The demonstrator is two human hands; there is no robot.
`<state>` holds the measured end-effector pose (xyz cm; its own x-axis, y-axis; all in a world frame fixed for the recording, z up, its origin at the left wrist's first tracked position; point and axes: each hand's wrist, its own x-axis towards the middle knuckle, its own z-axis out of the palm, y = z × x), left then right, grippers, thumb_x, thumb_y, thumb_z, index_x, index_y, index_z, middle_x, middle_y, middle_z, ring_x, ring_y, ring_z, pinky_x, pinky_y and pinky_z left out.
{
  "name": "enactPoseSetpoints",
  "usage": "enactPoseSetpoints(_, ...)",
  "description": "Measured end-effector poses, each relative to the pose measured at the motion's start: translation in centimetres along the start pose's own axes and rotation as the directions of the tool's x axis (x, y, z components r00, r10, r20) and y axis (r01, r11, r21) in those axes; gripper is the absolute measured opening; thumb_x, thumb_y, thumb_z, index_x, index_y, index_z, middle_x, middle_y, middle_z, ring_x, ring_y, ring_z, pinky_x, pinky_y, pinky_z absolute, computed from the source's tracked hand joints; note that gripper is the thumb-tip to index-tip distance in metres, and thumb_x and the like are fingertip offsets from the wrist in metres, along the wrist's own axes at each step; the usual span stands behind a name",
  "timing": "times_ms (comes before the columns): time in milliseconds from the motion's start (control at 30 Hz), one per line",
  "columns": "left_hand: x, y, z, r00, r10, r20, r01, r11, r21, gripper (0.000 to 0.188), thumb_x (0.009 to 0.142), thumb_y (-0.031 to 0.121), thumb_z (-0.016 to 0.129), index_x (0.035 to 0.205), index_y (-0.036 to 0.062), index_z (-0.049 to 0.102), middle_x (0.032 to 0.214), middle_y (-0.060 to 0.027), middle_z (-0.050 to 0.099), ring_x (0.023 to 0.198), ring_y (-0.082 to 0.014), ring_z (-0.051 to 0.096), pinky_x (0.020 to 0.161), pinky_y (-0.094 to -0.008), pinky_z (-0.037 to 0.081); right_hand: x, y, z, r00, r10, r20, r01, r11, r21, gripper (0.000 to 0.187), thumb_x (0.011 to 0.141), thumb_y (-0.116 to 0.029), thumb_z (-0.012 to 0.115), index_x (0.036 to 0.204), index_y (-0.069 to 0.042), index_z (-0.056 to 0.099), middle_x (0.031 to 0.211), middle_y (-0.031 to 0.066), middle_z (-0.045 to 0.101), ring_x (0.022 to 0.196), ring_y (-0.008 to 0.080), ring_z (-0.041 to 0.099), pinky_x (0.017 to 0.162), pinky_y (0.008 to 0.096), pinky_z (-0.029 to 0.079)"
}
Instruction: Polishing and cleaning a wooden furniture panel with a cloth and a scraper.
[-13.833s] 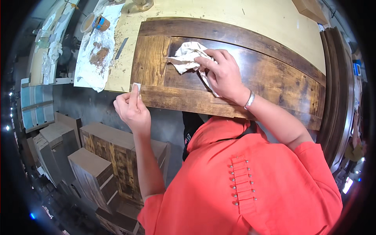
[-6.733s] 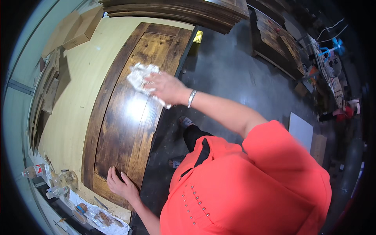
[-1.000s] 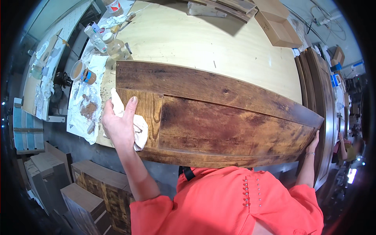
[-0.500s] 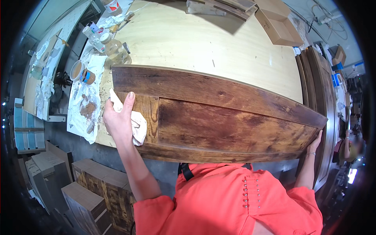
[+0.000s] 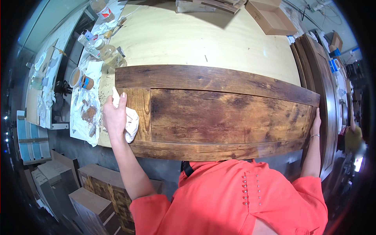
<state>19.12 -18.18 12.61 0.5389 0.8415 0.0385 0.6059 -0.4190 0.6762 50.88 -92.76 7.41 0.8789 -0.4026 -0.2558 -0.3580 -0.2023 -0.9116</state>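
First, low at half past seven, brown boxes (image 5: 94, 203) standing below table height. Up at ten o'clock, a clear bottle (image 5: 89, 46), a lidded jar (image 5: 111, 55) and an open cup (image 5: 76, 78) crowding the left side of the table (image 5: 168, 43); lower, toward nine, a white sheet (image 5: 79, 127) with a brown smear (image 5: 89, 114). Close beside that, at nine o'clock, the left hand (image 5: 114, 117), closed around a white cloth (image 5: 132, 123) at the left end of the wooden panel (image 5: 215, 113). Across the middle, from nine to three, the wooden panel itself, jutting over the table's front toward the red shirt (image 5: 219, 196). At one o'clock, an open carton (image 5: 270, 15). Lastly, at three, the right hand (image 5: 316, 121), well apart from the left, clasping the panel's other end, grip partly hidden, near upright dark boards (image 5: 323, 78).

Could slip at nine o'clock, because of cloth bunched against wood. Could tip toward six, from uneven support at the two ends. Could scrape the dark boards, through lack of room at three. Could also upset the open cup, from a swing of the left end toward ten.
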Motion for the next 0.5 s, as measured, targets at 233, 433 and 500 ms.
enactPoseSetpoints(233,-0.9,0.6,-0.3,1.000,0.029,0.002,-0.028,0.982,-0.184,0.033,0.091,0.023,0.066,0.103,-0.0079,0.062,0.089,-0.0152,0.066,0.080,-0.0196,0.058,0.077,-0.0351,0.047,-1.3,0.6,0.9,1.000,-0.010,0.010,0.010,1.000,0.015,0.068,0.094,-0.051,0.058,0.132,0.005,0.054,0.131,0.0118,0.059,0.114,0.0188,0.059,0.097,0.0317,0.047)
enactPoseSetpoints(433,-0.1,-2.3,0.0,0.995,0.039,0.092,-0.020,0.980,-0.197,0.028,0.092,0.017,0.065,0.105,-0.0067,0.063,0.084,-0.0076,0.063,0.070,-0.0132,0.053,0.061,-0.0321,0.045,-1.9,0.7,3.3,0.988,-0.082,-0.130,0.078,0.996,-0.030,0.072,0.089,-0.045,0.066,0.133,0.010,0.051,0.132,0.0147,0.056,0.117,0.0197,0.056,0.101,0.0328,0.044)
enactPoseSetpoints(500,0.7,-5.0,0.1,0.989,-0.011,0.146,0.050,0.962,-0.268,0.032,0.094,0.016,0.063,0.114,-0.0081,0.061,0.092,-0.0106,0.066,0.078,-0.0159,0.059,0.070,-0.0319,0.049,-2.2,0.4,3.9,0.995,0.040,-0.090,-0.037,0.999,0.033,0.069,0.088,-0.047,0.067,0.121,0.013,0.058,0.119,0.0154,0.064,0.107,0.0210,0.062,0.096,0.0340,0.047)
